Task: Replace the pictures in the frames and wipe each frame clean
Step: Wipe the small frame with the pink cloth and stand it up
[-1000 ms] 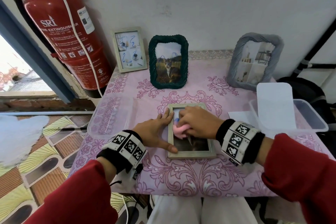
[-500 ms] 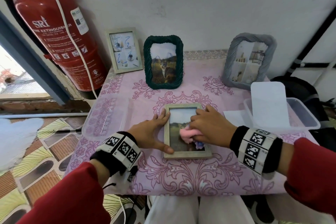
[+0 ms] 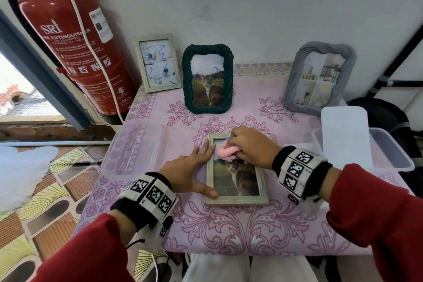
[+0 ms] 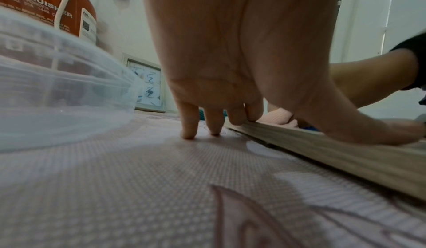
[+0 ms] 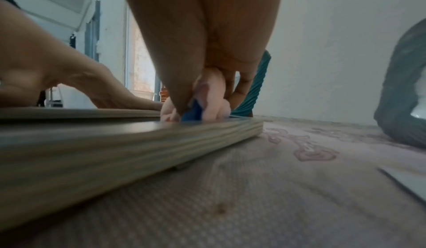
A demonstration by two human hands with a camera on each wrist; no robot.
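A pale wooden frame [image 3: 238,200] with a cat picture lies flat on the pink tablecloth [image 3: 229,231], near its front. My left hand [image 3: 194,171] lies flat along the frame's left edge, fingers straight, thumb on the lower left corner. In the left wrist view that left hand [image 4: 230,106] touches the wooden frame [image 4: 334,153] with thumb and two fingertips. My right hand [image 3: 247,146] grips a bunched pink cloth [image 3: 225,152] against the glass at the frame's far end. The right wrist view shows the pink cloth [image 5: 214,104], with a blue part, pressed on the wooden frame [image 5: 115,142].
Three frames stand along the wall: a small pale one [image 3: 158,63], a dark green rope one [image 3: 208,79], a grey one [image 3: 318,78]. A clear tub [image 3: 132,146] sits left of my hands, another tub with a white lid [image 3: 345,139] right. A red extinguisher [image 3: 68,36] stands far left.
My right hand has slid the pink cloth from the near, lower part of the glass up to the frame's far end. The left hand stays pressed along the left edge.
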